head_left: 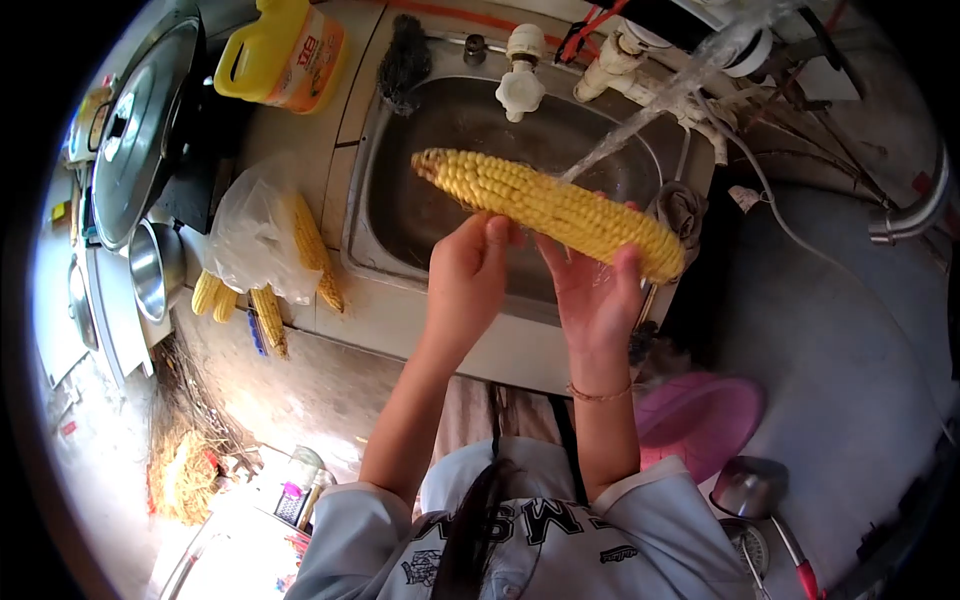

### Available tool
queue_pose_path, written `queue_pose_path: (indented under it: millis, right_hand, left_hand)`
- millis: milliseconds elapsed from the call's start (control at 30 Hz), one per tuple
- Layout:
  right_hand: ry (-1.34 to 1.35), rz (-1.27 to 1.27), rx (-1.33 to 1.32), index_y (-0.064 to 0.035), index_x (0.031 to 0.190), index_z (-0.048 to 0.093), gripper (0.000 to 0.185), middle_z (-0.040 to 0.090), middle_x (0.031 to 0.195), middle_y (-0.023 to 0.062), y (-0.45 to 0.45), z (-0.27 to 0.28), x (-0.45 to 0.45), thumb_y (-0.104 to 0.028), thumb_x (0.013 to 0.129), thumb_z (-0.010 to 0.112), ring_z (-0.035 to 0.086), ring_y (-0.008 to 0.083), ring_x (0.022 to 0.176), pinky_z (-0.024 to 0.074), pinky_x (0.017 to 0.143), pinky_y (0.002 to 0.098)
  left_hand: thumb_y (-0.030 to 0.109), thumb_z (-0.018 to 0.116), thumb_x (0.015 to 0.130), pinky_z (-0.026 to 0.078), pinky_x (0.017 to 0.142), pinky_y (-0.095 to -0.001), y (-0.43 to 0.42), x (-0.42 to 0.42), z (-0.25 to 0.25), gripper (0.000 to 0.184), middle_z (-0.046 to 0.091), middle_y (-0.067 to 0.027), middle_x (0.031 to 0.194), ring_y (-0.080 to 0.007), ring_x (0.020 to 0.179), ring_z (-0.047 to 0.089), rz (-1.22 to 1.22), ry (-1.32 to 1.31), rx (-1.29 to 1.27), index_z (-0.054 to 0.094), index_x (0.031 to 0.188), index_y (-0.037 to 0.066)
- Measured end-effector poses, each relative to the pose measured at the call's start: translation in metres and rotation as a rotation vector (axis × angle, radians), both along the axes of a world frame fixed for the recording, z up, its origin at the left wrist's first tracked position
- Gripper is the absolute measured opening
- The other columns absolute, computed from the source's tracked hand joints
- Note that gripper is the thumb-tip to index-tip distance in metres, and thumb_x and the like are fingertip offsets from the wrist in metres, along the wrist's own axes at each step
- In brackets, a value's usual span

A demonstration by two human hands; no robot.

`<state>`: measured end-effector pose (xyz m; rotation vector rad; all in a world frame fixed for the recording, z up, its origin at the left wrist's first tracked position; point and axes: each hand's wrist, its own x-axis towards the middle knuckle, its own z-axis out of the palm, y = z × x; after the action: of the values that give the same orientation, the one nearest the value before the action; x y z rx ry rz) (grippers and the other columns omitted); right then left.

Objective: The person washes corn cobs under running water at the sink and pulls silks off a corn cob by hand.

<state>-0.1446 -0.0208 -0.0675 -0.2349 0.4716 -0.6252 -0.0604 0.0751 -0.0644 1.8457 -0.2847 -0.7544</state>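
- Clearly, the long, bare yellow corn cob with a browned tip [540, 200] is held up over the rectangular stainless-steel sink [357, 215], slanting from its tip at the upper left to its thick end at the lower right.
- It should handle as stiff and fairly light, a little heavier toward the thick end; the packed kernels look firm, though a hard pinch could bruise them.
- A clear stream of running water [640, 118] strikes its upper side, so the surface is probably slippery.
- The best hold is likely around the thick end, with a lighter steadying touch nearer the tip.
- The bare right hand [592, 290] cradles the thick half, moderately spread: its thumb lies against the near side, and its other fingers reach beneath, partly hidden.
- The bare left hand [467, 268] is curled nearly closed, thumb and fingertips at the lower edge toward the tip; whether they pinch anything there cannot be told.
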Motion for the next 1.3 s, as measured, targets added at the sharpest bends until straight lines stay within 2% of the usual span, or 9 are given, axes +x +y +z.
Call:
queue_pose_path:
  millis: [33, 100, 200, 333, 400, 500, 633, 1200, 1300]
  right_hand:
    - [-0.01, -0.011, 0.0, -0.0142, 0.114, 0.04, 0.041, 0.043, 0.119, 0.0096, 0.003, -0.003, 0.0, -0.013, 0.079, 0.062, 0.044, 0.0237, 0.111, 0.0399, 0.094, 0.0417]
    - [0.232, -0.019, -0.602, -0.0138, 0.113, 0.04, 0.044, 0.041, 0.119, 0.0078, 0.01, -0.012, 0.001, -0.008, 0.076, 0.064, 0.044, 0.023, 0.11, 0.0432, 0.091, 0.0409]
    - [0.248, -0.113, -0.391, -0.0109, 0.111, 0.039, 0.043, 0.041, 0.118, 0.0072, 0.011, -0.006, 0.002, -0.005, 0.076, 0.063, 0.044, 0.0219, 0.11, 0.0463, 0.088, 0.038]
    - [0.339, -0.234, -0.189, -0.0062, 0.113, 0.04, 0.041, 0.048, 0.109, 0.0068, -0.003, -0.034, -0.014, -0.008, 0.079, 0.061, 0.053, 0.0191, 0.098, 0.0525, 0.077, 0.0306]
    - [0.383, -0.278, -0.216, -0.0062, 0.114, 0.041, 0.041, 0.05, 0.104, 0.0066, -0.011, -0.039, -0.021, -0.011, 0.079, 0.061, 0.055, 0.0171, 0.092, 0.0538, 0.072, 0.0296]
    - [0.586, -0.374, -0.174, -0.0059, 0.114, 0.042, 0.039, 0.049, 0.104, 0.0061, -0.018, -0.039, -0.032, -0.012, 0.08, 0.061, 0.054, 0.0153, 0.093, 0.0534, 0.073, 0.0287]
    - [0.652, -0.488, -0.212, -0.0062, 0.11, 0.045, 0.035, 0.052, 0.102, 0.0063, -0.026, -0.041, -0.051, -0.015, 0.08, 0.061, 0.056, 0.016, 0.09, 0.0534, 0.074, 0.0275]
    - [0.671, -0.534, -0.152, -0.0053, 0.108, 0.048, 0.032, 0.053, 0.101, 0.0057, -0.048, -0.053, -0.079, -0.011, 0.079, 0.061, 0.056, 0.0141, 0.09, 0.0542, 0.071, 0.027]
    - [0.661, -0.53, -0.132, -0.0051, 0.107, 0.049, 0.031, 0.053, 0.1, 0.0054, -0.049, -0.055, -0.082, -0.01, 0.079, 0.062, 0.056, 0.0139, 0.09, 0.0541, 0.072, 0.0272]
  left_hand:
    - [0.016, 0.042, 0.09, 0.034, 0.045, -0.0284, -0.008, -0.002, 0.006, 0.024, 0.039, -0.0051, 0.05, -0.0088, 0.048, 0.042, 0.031, 0.003, -0.059, 0.052, 0.074, 0.001]
    - [0.015, 0.042, 0.09, 0.034, 0.045, -0.0286, -0.017, -0.013, 0.011, 0.023, 0.04, -0.0051, 0.05, -0.0091, 0.048, 0.042, -0.052, -0.1, -0.091, 0.052, 0.075, 0.001]
    - [0.015, 0.044, 0.089, 0.034, 0.045, -0.028, -0.016, -0.019, 0.012, 0.022, 0.042, -0.0025, 0.053, -0.0105, 0.047, 0.042, -0.141, -0.178, -0.156, 0.05, 0.074, 0.0]
    - [0.023, 0.043, 0.091, 0.028, 0.044, -0.017, -0.011, -0.009, 0.009, 0.026, 0.041, 0.0013, 0.056, -0.0047, 0.049, 0.037, 0.093, 0.316, -0.402, 0.048, 0.072, 0.005]
    - [0.018, 0.042, 0.089, 0.04, 0.056, -0.0246, -0.017, 0.019, -0.019, 0.019, 0.051, -0.0016, 0.071, -0.0135, 0.061, 0.047, 0.11, 1.004, -1.055, 0.053, 0.083, 0.004]
    - [0.02, 0.039, 0.089, 0.044, 0.071, -0.0292, -0.053, 0.03, -0.024, 0.024, 0.057, -0.0068, 0.086, -0.0191, 0.075, 0.053, 0.438, 1.211, -0.881, 0.053, 0.097, 0.002]
    - [0.022, 0.036, 0.089, 0.04, 0.086, -0.0349, -0.069, 0.037, -0.023, 0.036, 0.055, -0.0124, 0.107, -0.0279, 0.102, 0.05, 0.463, 1.207, -0.739, 0.05, 0.112, -0.001]
    - [0.023, 0.041, 0.087, 0.03, 0.091, -0.0355, -0.091, 0.049, -0.058, 0.036, 0.054, -0.0121, 0.104, -0.0259, 0.096, 0.048, 0.374, 1.082, -0.155, 0.049, 0.112, -0.001]
    - [0.016, 0.045, 0.085, 0.039, 0.086, -0.0386, -0.077, 0.056, -0.062, 0.033, 0.055, -0.0135, 0.103, -0.0279, 0.097, 0.051, -0.123, 1.208, -0.397, 0.046, 0.112, -0.003]
